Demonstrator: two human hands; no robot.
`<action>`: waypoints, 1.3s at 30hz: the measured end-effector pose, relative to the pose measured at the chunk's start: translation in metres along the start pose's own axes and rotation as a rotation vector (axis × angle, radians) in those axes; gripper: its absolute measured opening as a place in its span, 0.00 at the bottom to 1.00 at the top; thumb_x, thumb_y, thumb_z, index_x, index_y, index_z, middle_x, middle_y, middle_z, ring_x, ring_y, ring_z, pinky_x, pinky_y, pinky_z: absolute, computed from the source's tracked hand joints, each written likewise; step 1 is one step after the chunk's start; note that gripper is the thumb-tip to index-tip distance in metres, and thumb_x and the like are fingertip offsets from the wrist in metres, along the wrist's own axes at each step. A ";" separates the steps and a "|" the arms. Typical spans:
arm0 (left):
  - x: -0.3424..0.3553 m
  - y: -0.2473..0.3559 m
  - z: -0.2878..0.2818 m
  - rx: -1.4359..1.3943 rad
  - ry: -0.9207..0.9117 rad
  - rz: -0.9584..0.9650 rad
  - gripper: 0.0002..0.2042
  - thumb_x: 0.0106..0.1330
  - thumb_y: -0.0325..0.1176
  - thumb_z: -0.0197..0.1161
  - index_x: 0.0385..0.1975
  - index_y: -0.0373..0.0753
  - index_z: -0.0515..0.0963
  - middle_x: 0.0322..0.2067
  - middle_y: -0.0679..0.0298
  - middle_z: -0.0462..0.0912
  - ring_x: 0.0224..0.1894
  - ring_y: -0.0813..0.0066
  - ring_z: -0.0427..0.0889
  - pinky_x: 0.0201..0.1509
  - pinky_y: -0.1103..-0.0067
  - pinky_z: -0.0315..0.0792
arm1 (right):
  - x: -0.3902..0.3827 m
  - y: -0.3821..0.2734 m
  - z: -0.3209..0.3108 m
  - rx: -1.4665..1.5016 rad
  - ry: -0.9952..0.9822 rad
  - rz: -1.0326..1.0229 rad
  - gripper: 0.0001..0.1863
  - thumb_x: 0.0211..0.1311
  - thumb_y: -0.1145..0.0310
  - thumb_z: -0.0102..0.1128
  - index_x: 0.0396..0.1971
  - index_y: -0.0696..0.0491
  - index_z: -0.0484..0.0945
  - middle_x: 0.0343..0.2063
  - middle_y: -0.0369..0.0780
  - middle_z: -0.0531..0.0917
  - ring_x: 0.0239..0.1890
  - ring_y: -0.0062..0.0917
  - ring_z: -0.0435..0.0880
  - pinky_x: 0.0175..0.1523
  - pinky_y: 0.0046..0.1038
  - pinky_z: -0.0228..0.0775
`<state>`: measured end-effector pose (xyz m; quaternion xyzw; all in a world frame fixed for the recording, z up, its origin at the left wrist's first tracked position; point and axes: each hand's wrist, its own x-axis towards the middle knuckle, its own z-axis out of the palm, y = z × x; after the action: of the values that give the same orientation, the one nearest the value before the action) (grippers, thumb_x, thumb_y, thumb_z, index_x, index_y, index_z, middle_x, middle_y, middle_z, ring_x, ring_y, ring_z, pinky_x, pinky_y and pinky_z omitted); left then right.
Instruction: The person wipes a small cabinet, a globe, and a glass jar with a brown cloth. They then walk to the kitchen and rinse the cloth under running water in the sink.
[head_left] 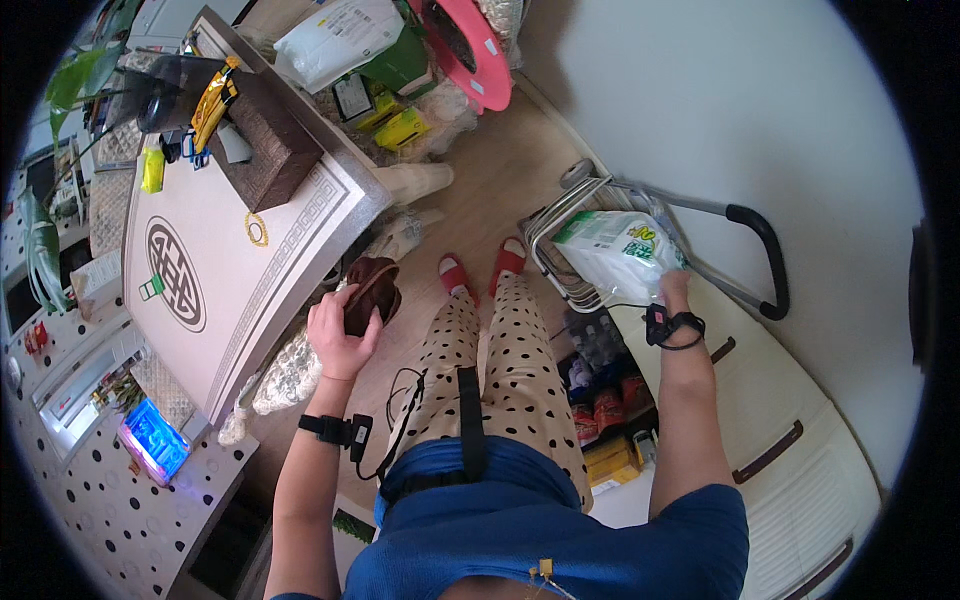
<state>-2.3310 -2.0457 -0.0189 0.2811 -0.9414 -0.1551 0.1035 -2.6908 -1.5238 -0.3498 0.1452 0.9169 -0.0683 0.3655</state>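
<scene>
My left hand (340,338) grips a dark brown soft item (375,292), perhaps a bag, beside the pale table's near edge. At the right, my right hand (676,290) holds the near end of a white plastic package (607,243) with green printing, which lies in a folding metal cart (548,258) against the wall; some of those fingers are hidden by the package. A white cabinet (760,400) stands beside my right arm, with bottles and red containers (608,405) low beside it.
The table (270,290) at left carries a brown box (268,150) and small items. Packages (338,40) and a pink object (490,75) fill the far corner. A wall (760,110) runs along the right. My red slippers (508,258) are on the wooden floor (510,165).
</scene>
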 end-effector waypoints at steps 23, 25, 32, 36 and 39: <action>-0.017 0.028 -0.032 -1.081 -0.332 -0.230 0.17 0.63 0.33 0.68 0.48 0.33 0.74 0.41 0.59 0.82 0.44 0.74 0.79 0.50 0.78 0.73 | -0.434 -0.141 0.012 1.039 -0.136 -0.700 0.22 0.61 0.71 0.62 0.56 0.53 0.71 0.53 0.40 0.77 0.52 0.25 0.76 0.52 0.27 0.73; -0.027 0.041 -0.038 -1.216 -0.416 -0.171 0.17 0.64 0.33 0.67 0.48 0.33 0.73 0.42 0.62 0.81 0.46 0.76 0.77 0.53 0.79 0.71 | -0.502 -0.150 0.029 1.077 -0.205 -0.571 0.30 0.64 0.58 0.63 0.63 0.51 0.64 0.54 0.41 0.76 0.55 0.30 0.76 0.52 0.30 0.73; -0.056 0.084 -0.063 -1.430 -0.941 -0.197 0.16 0.63 0.26 0.66 0.48 0.39 0.71 0.43 0.64 0.79 0.46 0.76 0.77 0.54 0.78 0.72 | -0.590 -0.125 0.020 1.711 -0.778 -0.446 0.28 0.65 0.52 0.62 0.62 0.46 0.70 0.53 0.33 0.78 0.51 0.21 0.77 0.52 0.28 0.72; -0.045 0.106 -0.055 -1.422 -1.073 -0.037 0.20 0.50 0.15 0.72 0.38 0.39 0.70 0.32 0.67 0.81 0.33 0.79 0.79 0.41 0.80 0.76 | -0.565 -0.078 0.012 1.466 -0.196 -0.472 0.19 0.60 0.65 0.66 0.51 0.52 0.76 0.41 0.34 0.82 0.42 0.21 0.80 0.47 0.28 0.74; -0.057 0.128 -0.057 -1.338 -1.140 0.061 0.20 0.51 0.16 0.73 0.37 0.38 0.69 0.34 0.64 0.81 0.36 0.77 0.80 0.44 0.81 0.75 | -0.566 -0.041 0.018 1.285 0.256 -0.550 0.16 0.57 0.70 0.67 0.45 0.55 0.79 0.39 0.36 0.82 0.43 0.23 0.80 0.49 0.28 0.74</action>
<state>-2.3320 -1.9252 0.0731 0.0159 -0.5684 -0.7883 -0.2352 -2.3014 -1.6896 0.0280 0.1021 0.7345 -0.6676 0.0666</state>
